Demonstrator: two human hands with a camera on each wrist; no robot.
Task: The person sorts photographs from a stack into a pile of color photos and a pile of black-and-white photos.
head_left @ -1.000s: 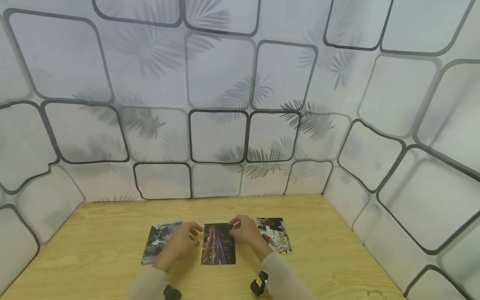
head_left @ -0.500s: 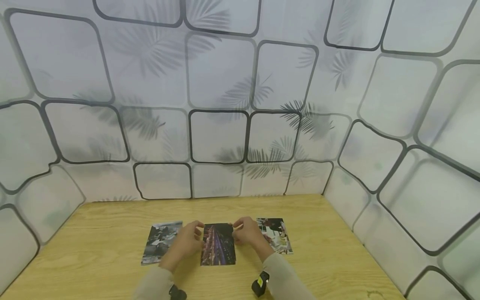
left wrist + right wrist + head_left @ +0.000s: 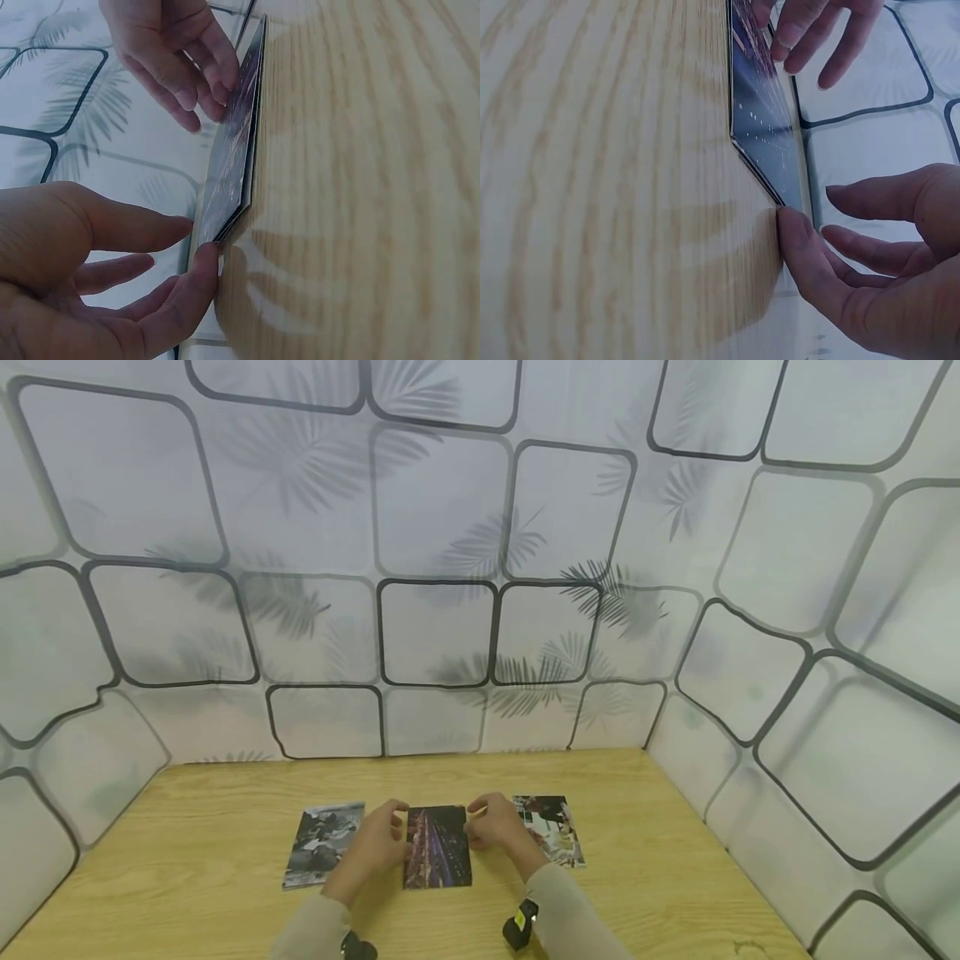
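A city-at-night photo print (image 3: pixel 437 852) lies on the wooden table between both hands. In the left wrist view, more than one layer shows at the edge of these prints (image 3: pixel 236 161). My left hand (image 3: pixel 377 842) is at their left side, one fingertip touching the edge and the other fingers spread apart. On the opposite side, my right hand (image 3: pixel 497 824) touches the edge with its thumb (image 3: pixel 799 232), its other fingers loosely bent above. A black-and-white photo (image 3: pixel 322 845) lies left of the left hand, and a coloured photo (image 3: pixel 558 833) lies partly behind the right hand.
The wood-grain table (image 3: pixel 660 868) runs back to a pale patterned cloth wall (image 3: pixel 435 635). Another patterned wall (image 3: pixel 847 760) borders the right side. Black devices are strapped at both wrists, the right one (image 3: pixel 517 928) beside the sleeve.
The left hand has moved right, up to the photo's left edge. The right hand has shifted slightly from the upper right corner to the right edge. The central photo has barely moved.
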